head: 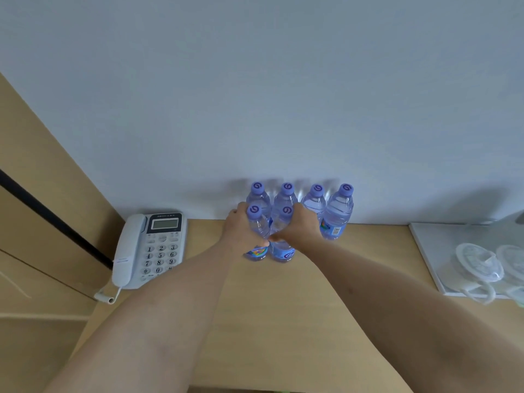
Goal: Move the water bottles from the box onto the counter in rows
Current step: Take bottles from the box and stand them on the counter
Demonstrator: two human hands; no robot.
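Note:
Several clear water bottles with purple caps stand on the wooden counter (283, 307) against the white wall. A back row of bottles (339, 212) lines the wall. In front of it stand two more: my left hand (239, 232) grips the front left bottle (257, 252) round its body, and my right hand (300, 228) grips the front right bottle (283, 252). Both front bottles are upright with their bases on the counter, touching each other. The box is out of view.
A white desk phone (150, 248) sits on the counter to the left, next to a wooden cabinet side (42, 194). At the right lies a white tray (425, 251) holding clear plastic lids (479, 262).

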